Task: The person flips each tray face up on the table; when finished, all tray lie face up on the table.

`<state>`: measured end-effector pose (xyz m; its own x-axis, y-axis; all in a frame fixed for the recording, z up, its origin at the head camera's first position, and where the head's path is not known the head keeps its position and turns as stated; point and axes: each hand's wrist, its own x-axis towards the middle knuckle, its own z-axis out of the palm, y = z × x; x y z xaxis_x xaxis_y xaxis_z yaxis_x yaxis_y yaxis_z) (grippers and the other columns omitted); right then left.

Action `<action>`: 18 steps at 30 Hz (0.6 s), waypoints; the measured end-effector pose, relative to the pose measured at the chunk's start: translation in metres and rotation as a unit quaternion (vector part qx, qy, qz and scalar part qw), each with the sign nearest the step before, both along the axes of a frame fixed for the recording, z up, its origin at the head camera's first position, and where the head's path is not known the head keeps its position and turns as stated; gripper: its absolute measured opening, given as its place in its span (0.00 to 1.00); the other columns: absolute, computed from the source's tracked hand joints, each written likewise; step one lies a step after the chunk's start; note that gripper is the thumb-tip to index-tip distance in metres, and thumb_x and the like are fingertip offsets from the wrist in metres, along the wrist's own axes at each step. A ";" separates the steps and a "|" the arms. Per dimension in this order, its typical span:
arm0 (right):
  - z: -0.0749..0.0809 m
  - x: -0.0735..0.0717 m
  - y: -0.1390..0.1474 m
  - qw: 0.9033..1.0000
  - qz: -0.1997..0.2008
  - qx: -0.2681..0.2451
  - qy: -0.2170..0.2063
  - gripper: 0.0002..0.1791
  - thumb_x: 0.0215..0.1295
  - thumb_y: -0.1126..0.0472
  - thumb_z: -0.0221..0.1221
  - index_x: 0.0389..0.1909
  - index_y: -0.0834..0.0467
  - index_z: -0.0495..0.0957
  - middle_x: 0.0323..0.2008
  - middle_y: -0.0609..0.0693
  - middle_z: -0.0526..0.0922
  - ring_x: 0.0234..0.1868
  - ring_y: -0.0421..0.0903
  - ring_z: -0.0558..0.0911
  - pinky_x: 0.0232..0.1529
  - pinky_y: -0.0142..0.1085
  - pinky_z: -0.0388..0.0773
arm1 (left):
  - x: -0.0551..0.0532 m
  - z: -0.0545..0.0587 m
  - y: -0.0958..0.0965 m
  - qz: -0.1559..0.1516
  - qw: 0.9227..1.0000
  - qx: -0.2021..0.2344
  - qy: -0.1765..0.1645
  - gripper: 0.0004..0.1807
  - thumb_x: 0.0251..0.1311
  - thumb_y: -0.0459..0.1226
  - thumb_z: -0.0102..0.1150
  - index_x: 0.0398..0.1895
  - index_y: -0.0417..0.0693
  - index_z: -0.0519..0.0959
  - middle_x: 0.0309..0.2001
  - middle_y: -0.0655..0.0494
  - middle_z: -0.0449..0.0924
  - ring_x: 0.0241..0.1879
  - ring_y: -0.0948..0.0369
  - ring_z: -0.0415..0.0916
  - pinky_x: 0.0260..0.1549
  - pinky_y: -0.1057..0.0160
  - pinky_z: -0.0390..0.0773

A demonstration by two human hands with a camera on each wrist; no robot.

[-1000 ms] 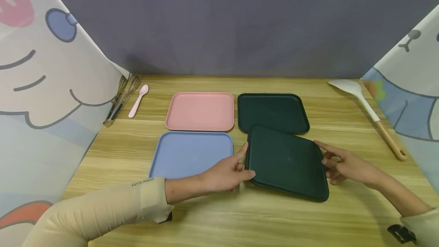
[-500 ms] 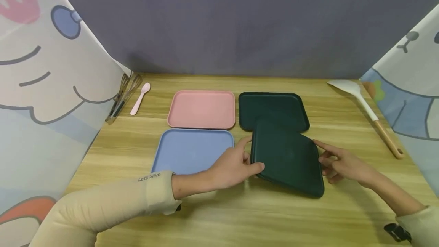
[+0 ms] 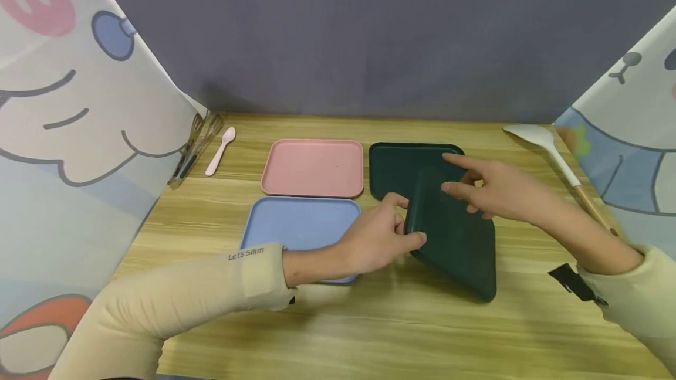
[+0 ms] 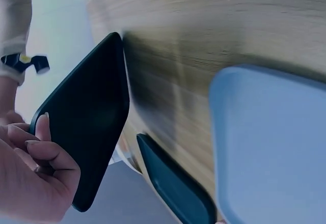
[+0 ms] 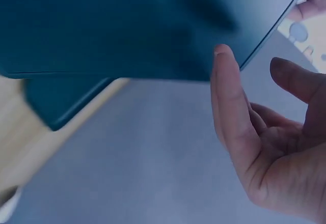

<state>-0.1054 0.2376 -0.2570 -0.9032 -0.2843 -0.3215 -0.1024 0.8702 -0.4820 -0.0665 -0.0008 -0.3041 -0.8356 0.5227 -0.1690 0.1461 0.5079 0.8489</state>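
My left hand (image 3: 377, 236) pinches a dark green rectangular tray (image 3: 459, 245) by its left edge, thumb on the near side. That tray is tilted, its left edge raised and its near right corner low, by the table. Over its far part hovers my right hand (image 3: 491, 189), index finger straight and thumb apart; in the right wrist view a fingertip (image 5: 223, 51) overlaps the tray's edge, and I cannot tell whether it touches. Behind lies a second dark green tray (image 3: 393, 166), flat and partly covered. A blue tray (image 3: 301, 221) lies beneath and left of my left forearm.
A pink tray (image 3: 314, 166) lies behind the blue one. At the far left are a pink spoon (image 3: 220, 151) and metal tongs (image 3: 192, 151). A white ladle-like utensil (image 3: 549, 145) with a wooden handle lies at the right. A grey panel (image 3: 338, 34) stands behind the table.
My right hand has left the tray's right edge and moved up and left over it. The left hand has shifted right, raising the held tray's left edge into a steeper tilt.
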 end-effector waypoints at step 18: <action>0.039 -0.007 -0.053 0.989 0.042 0.140 0.020 0.41 0.72 0.37 0.53 0.76 0.58 0.59 0.22 0.48 0.79 0.20 0.44 0.77 0.22 0.38 0.69 | 0.009 0.019 0.016 0.015 0.999 0.032 0.013 0.32 0.64 0.43 0.63 0.67 0.45 0.62 0.15 0.64 0.70 0.12 0.67 0.64 0.16 0.70 0.65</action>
<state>-0.1125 0.1847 -0.2182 -0.8937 -0.2642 -0.3625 -0.1950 0.9566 -0.2165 -0.0576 0.0152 -0.2849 -0.8543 0.5070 -0.1145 0.1538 0.4571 0.8760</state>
